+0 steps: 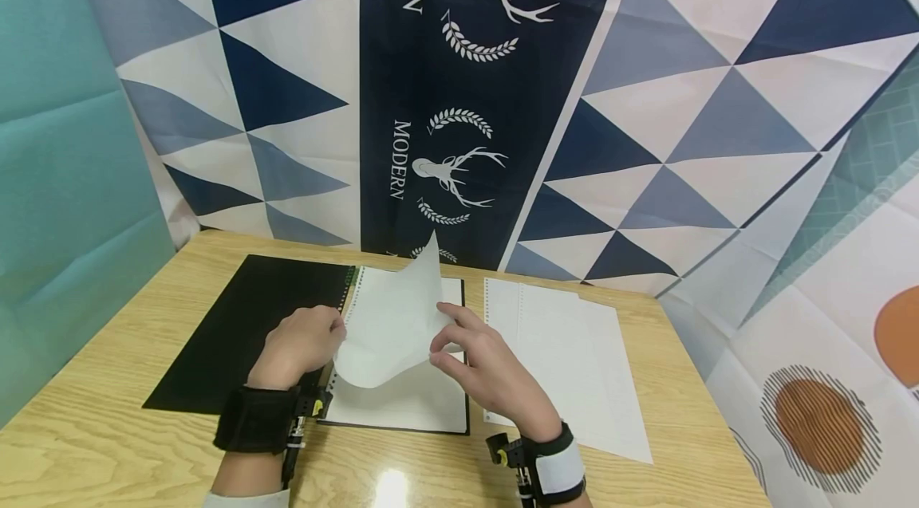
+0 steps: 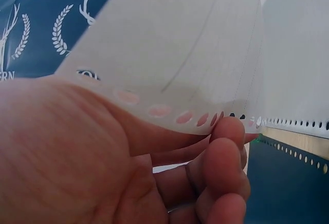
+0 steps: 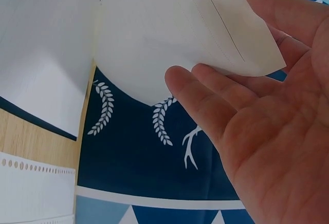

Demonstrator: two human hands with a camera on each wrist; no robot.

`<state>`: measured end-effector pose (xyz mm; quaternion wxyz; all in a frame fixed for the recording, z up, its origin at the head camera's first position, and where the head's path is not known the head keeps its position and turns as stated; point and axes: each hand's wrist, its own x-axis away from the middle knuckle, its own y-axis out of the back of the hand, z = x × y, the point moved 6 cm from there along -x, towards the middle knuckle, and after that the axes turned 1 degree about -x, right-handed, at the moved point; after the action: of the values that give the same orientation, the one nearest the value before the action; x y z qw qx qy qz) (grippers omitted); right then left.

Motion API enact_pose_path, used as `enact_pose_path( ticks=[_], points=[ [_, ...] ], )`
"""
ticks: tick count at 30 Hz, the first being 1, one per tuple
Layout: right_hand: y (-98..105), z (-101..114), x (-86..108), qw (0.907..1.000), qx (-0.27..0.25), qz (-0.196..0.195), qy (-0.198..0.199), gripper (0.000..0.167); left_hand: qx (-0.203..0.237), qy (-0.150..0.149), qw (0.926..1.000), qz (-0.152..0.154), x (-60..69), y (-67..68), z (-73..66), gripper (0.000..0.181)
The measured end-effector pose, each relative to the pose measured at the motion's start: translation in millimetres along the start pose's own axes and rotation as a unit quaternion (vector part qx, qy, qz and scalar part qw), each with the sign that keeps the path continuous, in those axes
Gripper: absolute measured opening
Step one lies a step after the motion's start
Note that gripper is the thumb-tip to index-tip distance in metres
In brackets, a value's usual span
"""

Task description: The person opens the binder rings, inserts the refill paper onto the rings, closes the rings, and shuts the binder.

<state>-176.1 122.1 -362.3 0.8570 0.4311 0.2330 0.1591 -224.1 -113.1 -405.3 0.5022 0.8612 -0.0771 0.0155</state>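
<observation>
A white loose-leaf sheet (image 1: pixel 395 324) with a row of punched holes stands curled above an opened notebook, its far corner raised. My left hand (image 1: pixel 305 340) pinches the sheet along its punched edge, with curled fingertips (image 2: pixel 226 131) at the holes. At the sheet's opposite side is my right hand (image 1: pixel 481 360). Its fingers (image 3: pixel 205 95) lie against the paper, spread apart from one another, with a corner of the sheet between them. Beneath, the notebook's white pages (image 1: pixel 424 404) rest on its back cover. The black front cover (image 1: pixel 215 340) lies flat to the left.
To the right of the notebook, overlapping loose punched sheets (image 1: pixel 567 364) lie on the wooden table (image 1: pixel 402 468). A patterned cloth (image 1: pixel 287 93) hangs at the table's back edge, and a teal curtain (image 1: pixel 79 133) at the left. Each wrist wears a strapped camera.
</observation>
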Motion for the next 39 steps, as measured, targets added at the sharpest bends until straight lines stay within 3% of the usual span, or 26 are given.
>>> enact_pose_path(
  ticks=[20, 30, 39],
  points=[
    [-2, -3, -0.1, 0.9998, -0.007, 0.014, -0.013, 0.007, 0.005, -0.001, 0.9999, 0.009, -0.3, -3.2, 1.3, 0.028],
    [-4, -5, 0.8, 0.9994, 0.001, 0.033, -0.013, 0.018, -0.008, 0.001, 0.9993, 0.037, -1.5, -7.7, 4.1, 0.018],
    [-3, -6, 1.7, 0.9988, -0.008, 0.045, -0.016, 0.019, -0.009, 0.01, 0.9973, 0.072, -0.6, -11.7, 6.9, 0.032]
  ],
)
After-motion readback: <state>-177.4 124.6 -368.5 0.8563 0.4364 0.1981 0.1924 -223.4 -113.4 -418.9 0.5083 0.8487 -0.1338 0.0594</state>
